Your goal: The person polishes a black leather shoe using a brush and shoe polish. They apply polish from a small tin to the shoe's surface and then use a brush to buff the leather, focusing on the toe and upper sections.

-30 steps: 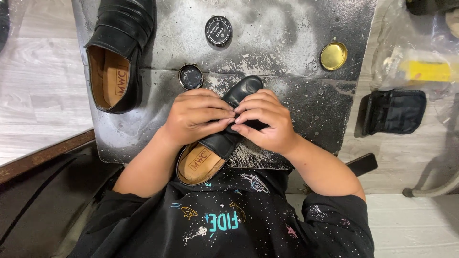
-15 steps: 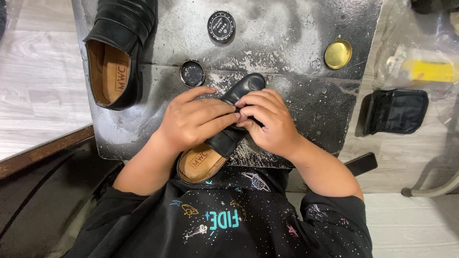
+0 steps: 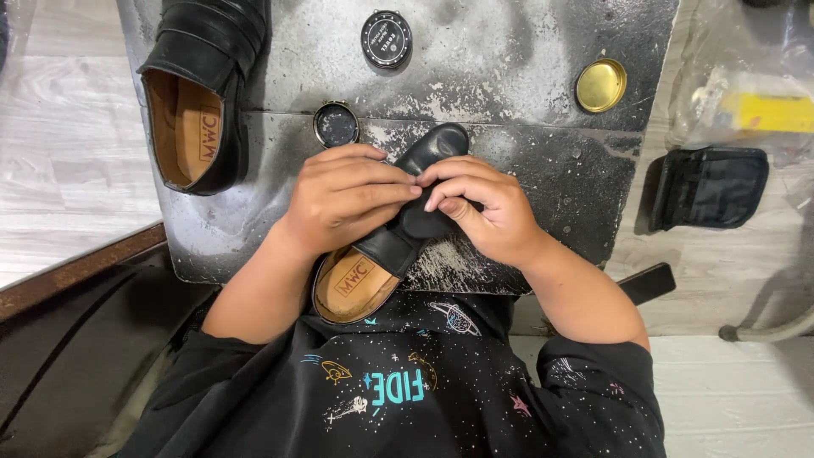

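Far to the left of your grip, the second black loafer (image 3: 203, 93) lies on the grey, scuffed tabletop (image 3: 509, 93), its tan lining facing up. Nearer, just up and left of your left knuckles, a small open tin of black polish (image 3: 337, 125) sits on the tabletop, and beyond it stands its round black lid (image 3: 387, 39).

Your left hand (image 3: 343, 199) lies over the middle of the black loafer you are working on (image 3: 398, 233), fingers curled down across the upper and closed on it. That shoe rests slantwise at the near edge of the tabletop: its heel and tan insole point toward your lap, its toe sticks out past your fingertips. Your right hand (image 3: 479, 208) meets the left over the vamp, fingertips pinched together on the leather; whether they press a cloth or bare leather, I cannot tell.

The shoe looks light, with a stiff sole and heel but a soft upper that gives under pressure. Fresh polish would likely make the leather slick, so take hold at the sides near the sole or the heel counter rather than the glossy toe.

Right of your grip lie a brass-coloured lid (image 3: 601, 85), then a black pouch (image 3: 708, 188) off the tabletop.
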